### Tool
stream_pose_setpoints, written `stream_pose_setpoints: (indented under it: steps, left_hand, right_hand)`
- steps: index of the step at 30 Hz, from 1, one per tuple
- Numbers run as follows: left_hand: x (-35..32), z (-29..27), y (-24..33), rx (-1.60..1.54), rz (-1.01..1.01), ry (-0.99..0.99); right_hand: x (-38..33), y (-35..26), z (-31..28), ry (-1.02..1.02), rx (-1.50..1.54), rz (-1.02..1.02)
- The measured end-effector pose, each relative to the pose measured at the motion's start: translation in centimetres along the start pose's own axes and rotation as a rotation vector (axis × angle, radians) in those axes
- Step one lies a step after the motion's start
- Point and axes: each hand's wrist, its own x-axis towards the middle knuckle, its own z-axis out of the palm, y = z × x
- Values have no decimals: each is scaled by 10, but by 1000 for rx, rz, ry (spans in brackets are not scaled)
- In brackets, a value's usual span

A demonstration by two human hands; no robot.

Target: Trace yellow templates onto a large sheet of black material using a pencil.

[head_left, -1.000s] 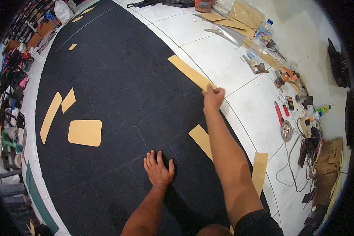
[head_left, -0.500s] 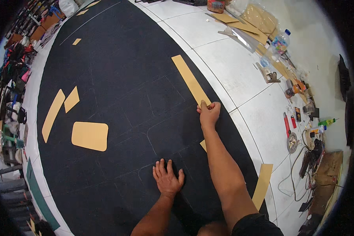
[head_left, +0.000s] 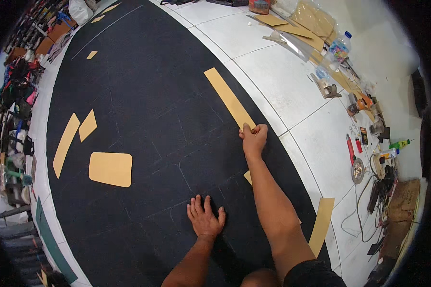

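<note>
Dark fabric [head_left: 143, 115] lies spread over the floor, marked with thin chalk-like outlines. My right hand [head_left: 253, 138] pinches the near end of a long tan card strip [head_left: 229, 98], which lies on the fabric close to its right edge. Spread flat on the fabric, my left hand [head_left: 206, 216] holds nothing. To its upper left is a tan card piece with rounded corners [head_left: 110, 169]. Farther left lie a curved card strip [head_left: 66, 145] and a small four-sided card piece [head_left: 87, 125]. Part of another card piece [head_left: 247, 177] shows beside my right forearm, which hides the rest.
Another card strip [head_left: 322, 225] crosses the fabric's right edge onto white tiles. Along the right wall stand a plastic bottle [head_left: 340, 46], a metal clip [head_left: 326, 87], a red-handled tool [head_left: 350, 149] and a round dish [head_left: 357, 171]. Piled fabrics and goods [head_left: 21, 95] line the left side.
The view has shifted slightly. My right hand keeps its pinch on the long strip, whose far end sits slightly further left in view. My left hand stays flat.
</note>
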Motion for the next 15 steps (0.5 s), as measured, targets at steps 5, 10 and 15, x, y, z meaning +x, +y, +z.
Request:
stream_pose_setpoints:
  steps: [5, 10, 15]
  left_hand:
    - [-3, 1, -4, 8, 1, 9]
    - [-4, 1, 2, -24, 6, -16]
    - [0, 8, -5, 8, 34, 59]
  right_hand:
    - [-7, -5, 1, -4, 63, 13]
    - [3, -17, -29, 52, 268, -43]
    - [-20, -35, -123, 34, 198, -62]
